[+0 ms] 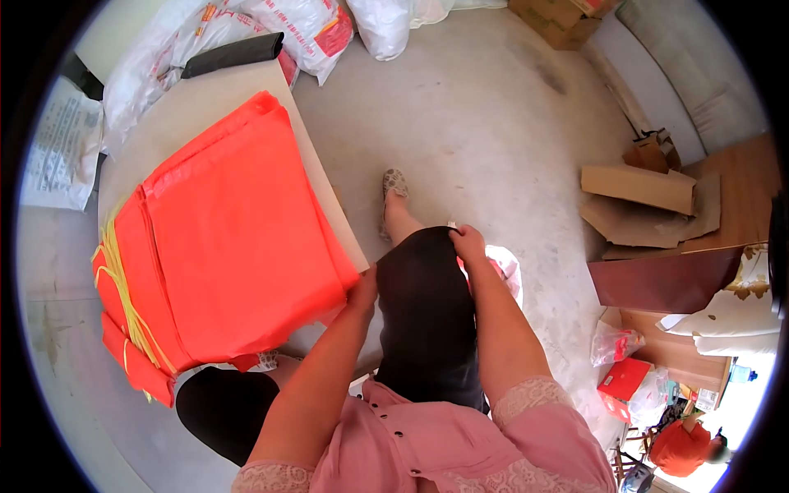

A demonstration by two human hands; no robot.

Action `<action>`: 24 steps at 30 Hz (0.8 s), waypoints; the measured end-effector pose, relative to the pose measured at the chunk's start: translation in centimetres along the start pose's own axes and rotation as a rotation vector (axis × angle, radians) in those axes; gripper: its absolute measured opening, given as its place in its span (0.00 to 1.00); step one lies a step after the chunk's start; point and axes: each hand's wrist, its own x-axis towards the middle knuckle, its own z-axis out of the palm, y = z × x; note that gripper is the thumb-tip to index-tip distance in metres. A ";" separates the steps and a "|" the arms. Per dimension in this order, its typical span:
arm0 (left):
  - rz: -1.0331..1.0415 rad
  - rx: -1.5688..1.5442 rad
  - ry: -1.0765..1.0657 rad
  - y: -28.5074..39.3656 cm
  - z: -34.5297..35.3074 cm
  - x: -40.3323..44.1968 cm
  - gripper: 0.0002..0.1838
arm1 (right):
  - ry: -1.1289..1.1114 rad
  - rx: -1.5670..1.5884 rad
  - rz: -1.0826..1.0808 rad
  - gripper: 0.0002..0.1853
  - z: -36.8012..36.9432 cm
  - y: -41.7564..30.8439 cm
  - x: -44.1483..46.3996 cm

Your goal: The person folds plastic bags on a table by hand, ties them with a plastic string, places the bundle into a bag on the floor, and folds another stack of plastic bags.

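Observation:
A large stack of flat red sheets (238, 238) lies on a pale board at the left. Several yellow strings (123, 279) run across its left end. My left hand (362, 289) is at the stack's lower right corner, beside my knee; its fingers are hidden. My right hand (468, 242) is closed at the outer side of my black-clad right knee, with a small pale bit showing at the fingertips. What it grips is too small to make out. Just behind that hand is a white and red bag (505, 271), partly covered by my forearm.
A black roll (234, 55) lies on the board's far end, near white sacks (304, 33). Opened cardboard (641, 189) rests on a brown table (744, 177) at the right. A cardboard box (555, 23) stands at the back. A person in red (680, 448) is at the lower right.

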 end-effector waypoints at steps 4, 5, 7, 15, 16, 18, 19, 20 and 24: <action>-0.095 0.042 -0.312 1.4 -1.0 -1.2 0.11 | 0.100 0.089 0.128 0.16 0.1 1.3 -0.7; -0.104 0.065 -0.390 1.1 -1.1 -1.5 0.12 | 0.030 0.203 0.152 0.15 -0.5 0.1 -1.3; -0.105 -0.017 -0.377 -2.8 -2.0 0.7 0.15 | -0.092 0.372 0.142 0.14 -0.3 -1.2 -1.7; -0.260 -0.481 -0.233 -2.5 -3.1 2.2 0.20 | -0.185 0.260 0.098 0.11 0.7 -1.8 -1.2; -0.273 -0.515 -0.239 -2.6 -3.0 1.4 0.20 | -0.128 0.190 0.110 0.12 0.7 -2.1 -0.9; -0.279 -0.581 -0.264 -2.7 -2.8 0.1 0.21 | -0.041 0.237 0.012 0.17 1.4 -3.2 -0.4; -0.275 -0.606 -0.292 -2.6 -2.8 -0.4 0.22 | 0.003 0.258 -0.035 0.21 1.8 -3.8 -0.3; -0.269 -0.620 -0.327 -2.6 -2.9 -1.1 0.22 | 0.047 0.277 -0.084 0.25 2.0 -4.4 0.0; -0.255 -0.555 -0.512 -0.4 -4.4 -6.3 0.25 | -0.240 0.531 -0.088 0.32 -0.5 -9.9 -4.9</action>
